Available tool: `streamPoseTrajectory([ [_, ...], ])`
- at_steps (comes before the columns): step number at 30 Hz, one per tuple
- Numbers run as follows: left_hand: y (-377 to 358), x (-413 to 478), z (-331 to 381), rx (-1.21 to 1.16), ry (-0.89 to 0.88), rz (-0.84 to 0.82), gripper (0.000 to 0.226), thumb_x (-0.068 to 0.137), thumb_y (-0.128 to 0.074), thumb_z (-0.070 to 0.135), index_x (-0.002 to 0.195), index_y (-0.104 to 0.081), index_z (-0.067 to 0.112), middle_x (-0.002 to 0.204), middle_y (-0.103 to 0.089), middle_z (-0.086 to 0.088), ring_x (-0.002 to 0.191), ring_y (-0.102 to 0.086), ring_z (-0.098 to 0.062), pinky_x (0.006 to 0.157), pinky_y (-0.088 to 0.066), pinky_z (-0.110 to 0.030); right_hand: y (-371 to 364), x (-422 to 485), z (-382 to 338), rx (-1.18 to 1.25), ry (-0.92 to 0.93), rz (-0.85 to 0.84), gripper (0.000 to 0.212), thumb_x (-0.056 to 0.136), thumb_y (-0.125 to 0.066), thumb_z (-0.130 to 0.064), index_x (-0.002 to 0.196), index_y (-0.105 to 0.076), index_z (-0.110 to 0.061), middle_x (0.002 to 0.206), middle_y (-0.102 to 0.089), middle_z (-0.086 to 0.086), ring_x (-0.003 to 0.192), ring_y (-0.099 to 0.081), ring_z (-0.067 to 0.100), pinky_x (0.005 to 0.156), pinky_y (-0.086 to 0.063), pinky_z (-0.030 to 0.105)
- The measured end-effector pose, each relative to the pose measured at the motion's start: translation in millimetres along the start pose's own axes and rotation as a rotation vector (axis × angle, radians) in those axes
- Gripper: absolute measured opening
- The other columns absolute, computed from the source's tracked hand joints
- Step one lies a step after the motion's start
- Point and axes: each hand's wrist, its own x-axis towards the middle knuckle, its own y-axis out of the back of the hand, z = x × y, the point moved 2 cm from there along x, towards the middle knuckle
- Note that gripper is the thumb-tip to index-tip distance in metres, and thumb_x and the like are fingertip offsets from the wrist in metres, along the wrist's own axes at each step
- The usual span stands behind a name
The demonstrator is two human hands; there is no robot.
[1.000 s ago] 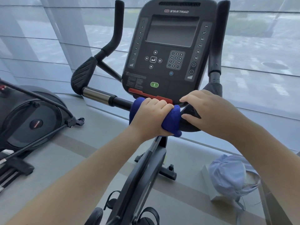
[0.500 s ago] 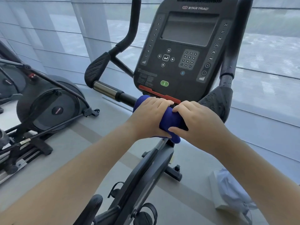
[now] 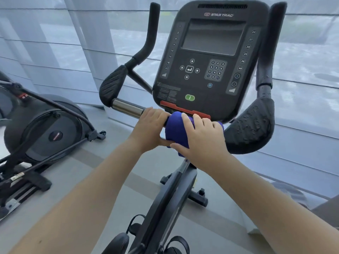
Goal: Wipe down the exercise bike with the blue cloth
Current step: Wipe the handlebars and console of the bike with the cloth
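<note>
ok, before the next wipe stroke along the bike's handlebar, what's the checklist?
1. Wrap: blue cloth sits round the handlebar below the console: ok.
2. Grip: right hand holds the cloth: ok.
3. Brace: left hand grips the bare bar beside the cloth: ok.
4. Leftward path to the chrome section free: not ok, the left hand sits in it.
5. Rightward path to the right arm pad free: cannot tell, the right hand hides it.
6. Console already wiped: cannot tell.
</note>
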Motion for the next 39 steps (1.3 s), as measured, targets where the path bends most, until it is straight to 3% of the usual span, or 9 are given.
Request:
streamPoseTrajectory([
  [3, -2, -1, -4, 0.03, -0.013, -0.014, 0.073, 0.059, -0.077, 0.062, 0.109, -0.055, 0.013, 0.097, -0.056, -0.001, 0.088, -0.047, -0.022, 0.087, -0.035, -0.033, 0, 18, -4, -0.015, -0.082, 0.015, 0.079, 0.078, -0.04, -0.08, 0.131, -0.045, -0.021, 0.101, -0.061, 0.002, 0.081, -0.055, 0.023, 0.065, -0.036, 0.032],
  [6, 3, -3, -6, -0.007, -0.025, -0.046, 0.081, 0.058, -0.078, 0.063, 0.115, -0.054, 0.011, 0.103, -0.055, -0.004, 0.095, -0.047, -0.024, 0.089, -0.031, -0.032, 8, 38, 4, 0.149, -0.108, -0.15, 0.066, 0.074, -0.044, -0.081, 0.108, -0.051, -0.025, 0.09, -0.062, -0.006, 0.074, -0.051, 0.02, 0.063, -0.035, 0.03],
  [9, 6, -3, -7, -0.041, -0.031, -0.078, 0.083, 0.058, -0.078, 0.065, 0.117, -0.052, 0.013, 0.106, -0.053, -0.003, 0.098, -0.045, -0.023, 0.091, -0.029, -0.031, 9, 37, 5, 0.141, -0.132, -0.202, 0.067, 0.071, -0.049, -0.081, 0.109, -0.05, -0.025, 0.088, -0.059, -0.006, 0.075, -0.052, 0.022, 0.064, -0.035, 0.031],
  [15, 1, -3, -12, -0.02, -0.046, -0.073, 0.084, 0.054, -0.058, 0.079, 0.11, -0.053, 0.017, 0.102, -0.053, 0.0, 0.095, -0.047, -0.023, 0.09, -0.035, -0.035, -13, 5, 1, -0.248, -0.107, 0.185, 0.081, 0.062, -0.075, -0.062, 0.123, -0.054, -0.014, 0.082, -0.056, 0.008, 0.064, -0.042, 0.024, 0.057, -0.028, 0.031],
  [19, 1, -4, -10, -0.062, -0.064, -0.013, 0.082, 0.055, -0.068, 0.073, 0.11, -0.055, 0.014, 0.1, -0.054, -0.003, 0.093, -0.048, -0.025, 0.088, -0.032, -0.034, 1, 28, 4, -0.019, -0.138, -0.067, 0.06, 0.072, -0.058, -0.072, 0.102, -0.047, -0.02, 0.081, -0.053, -0.005, 0.071, -0.05, 0.022, 0.06, -0.033, 0.03],
  [23, 3, -3, -7, -0.084, -0.049, -0.021, 0.087, 0.052, -0.082, 0.063, 0.117, -0.055, 0.013, 0.105, -0.056, -0.005, 0.098, -0.049, -0.026, 0.092, -0.033, -0.037, 11, 46, 13, 0.176, -0.18, -0.34, 0.062, 0.068, -0.047, -0.082, 0.092, -0.056, -0.026, 0.084, -0.062, -0.01, 0.076, -0.057, 0.019, 0.063, -0.04, 0.031],
  [29, 1, -5, -10, -0.095, -0.081, 0.012, 0.083, 0.054, -0.076, 0.07, 0.112, -0.054, 0.016, 0.099, -0.052, 0.001, 0.093, -0.046, -0.022, 0.09, -0.034, -0.035, -19, -2, -5, -0.26, -0.075, 0.179, 0.075, 0.062, -0.081, -0.041, 0.124, -0.051, -0.009, 0.088, -0.056, 0.008, 0.068, -0.049, 0.025, 0.06, -0.033, 0.033],
  [34, 5, -1, -7, -0.106, 0.004, -0.091, 0.077, 0.067, -0.036, 0.082, 0.113, -0.053, 0.022, 0.107, -0.054, 0.006, 0.104, -0.045, -0.019, 0.098, -0.03, -0.034, -15, -6, -5, -0.186, -0.052, 0.154, 0.085, 0.057, -0.085, -0.038, 0.127, -0.051, -0.004, 0.097, -0.058, 0.014, 0.073, -0.051, 0.028, 0.064, -0.041, 0.038],
  [39, 5, 1, -1, -0.188, 0.085, -0.063, 0.066, 0.082, -0.021, 0.075, 0.108, -0.059, 0.027, 0.1, -0.057, 0.009, 0.099, -0.046, -0.015, 0.096, -0.031, -0.033, 1, -13, 3, -0.035, 0.071, 0.01, 0.085, 0.081, -0.065, -0.048, 0.148, -0.028, -0.009, 0.137, -0.046, 0.011, 0.118, -0.047, 0.03, 0.1, -0.036, 0.04],
])
